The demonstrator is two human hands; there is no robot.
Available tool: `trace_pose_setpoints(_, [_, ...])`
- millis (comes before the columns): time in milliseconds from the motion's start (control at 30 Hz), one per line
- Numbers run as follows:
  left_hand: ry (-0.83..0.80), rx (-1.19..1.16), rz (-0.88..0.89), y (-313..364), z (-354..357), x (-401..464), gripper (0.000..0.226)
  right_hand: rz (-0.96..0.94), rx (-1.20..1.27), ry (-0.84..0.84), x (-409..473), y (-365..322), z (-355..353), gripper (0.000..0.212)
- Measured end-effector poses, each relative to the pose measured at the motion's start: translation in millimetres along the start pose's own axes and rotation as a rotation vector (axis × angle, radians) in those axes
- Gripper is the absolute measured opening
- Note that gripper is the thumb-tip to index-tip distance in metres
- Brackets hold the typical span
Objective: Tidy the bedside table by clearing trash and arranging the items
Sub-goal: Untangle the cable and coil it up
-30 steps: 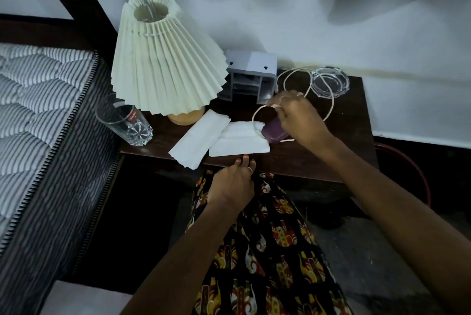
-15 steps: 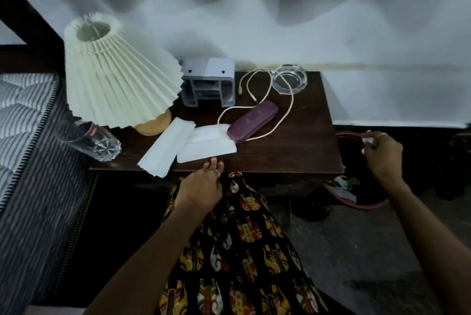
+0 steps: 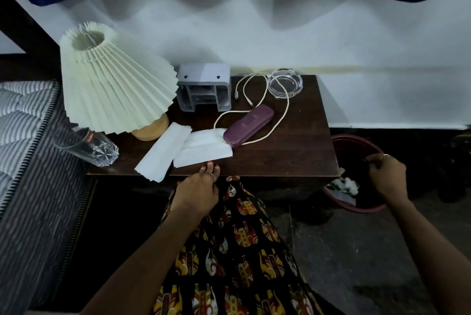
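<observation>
On the dark wooden bedside table lie two white folded tissues, a purple case and a loose white cable looping round it. My left hand rests at the table's front edge, with straight fingertips touching the wood just below the tissues. My right hand hovers over a red bin on the floor to the right of the table. Its fingers are loosely curled and I see nothing in them. Crumpled white trash lies inside the bin.
A pleated cream lamp stands at the table's left, with a cut-glass tumbler at the front left corner. A grey organiser and a glass ashtray sit at the back. A striped mattress borders the left.
My right hand left the purple case and cable, swung right over the bin with a small white scrap, and no longer shows it. My left hand stayed at the table edge.
</observation>
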State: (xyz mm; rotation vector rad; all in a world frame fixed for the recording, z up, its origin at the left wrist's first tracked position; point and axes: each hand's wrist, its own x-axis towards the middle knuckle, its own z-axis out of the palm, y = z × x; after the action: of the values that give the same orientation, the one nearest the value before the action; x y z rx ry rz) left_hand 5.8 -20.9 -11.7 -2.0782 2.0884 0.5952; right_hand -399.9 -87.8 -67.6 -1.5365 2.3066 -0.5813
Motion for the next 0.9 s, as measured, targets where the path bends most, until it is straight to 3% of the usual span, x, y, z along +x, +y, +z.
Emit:
trace_pose_setpoints(200, [0.005, -0.018, 0.001, -0.3, -1.4, -2.0, 0.053, -0.137, 0.013, 0.055, 8.8, -43.0, -10.6, 0.021])
trace_pose_setpoints(500, [0.04, -0.041, -0.014, -0.3, 0.4, 1.2, 0.049, -0.543, 0.174, 0.088, 7.8, -194.1, -1.2, 0.019])
trace_pose_setpoints(700, [0.092, -0.042, -0.011, -1.1, -0.7, 2.4, 0.044, -0.562, 0.284, -0.174, -11.9, -273.3, 55.0, 0.03])
trace_pose_setpoints(900, [0.08, -0.044, 0.019, -1.7, -6.9, 1.2, 0.044, -0.466, 0.348, -0.31, -18.0, -313.1, 97.0, 0.047])
